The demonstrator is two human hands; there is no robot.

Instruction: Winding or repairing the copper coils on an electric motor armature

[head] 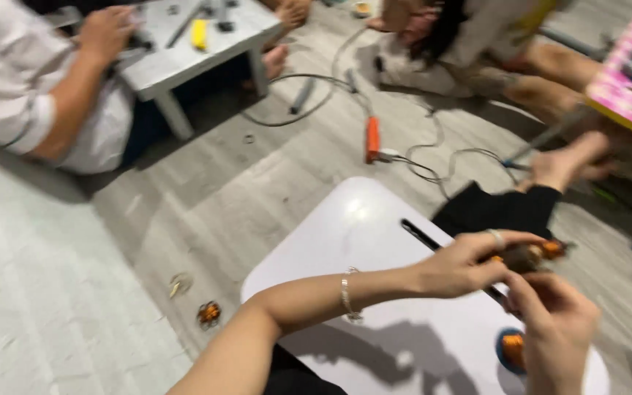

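Our left hand [456,265] comes in from the left with a silver bracelet [348,295] on the wrist and a ring on one finger. Its fingers curl and pinch one end of a small brown rod-shaped part with orange copper wire wound on its tip [532,255]. Our right hand [559,322] sits just below and to the right, with its fingertips pinching the same part from underneath. So the little part lies between our two hands, touching both, held up just above the white rounded table top [352,227].

What could go wrong? We think the part could slip, because we only hold it with fingertips and the picture is blurry, as if we are moving. If it drops, it may roll off the table onto the grey wooden floor [206,197]. The thin wire could also get bent or pulled loose if we squeeze too hard.

On the floor to the left lies a small orange wire coil [209,313]. A thin black stick [422,235] rests on the table just behind our left hand. A round blue and orange spool [512,350] sits on the table right beside our right hand, and we could bump it.

Other people sit farther away, and an orange tool with a cord [372,139] lies on the floor.
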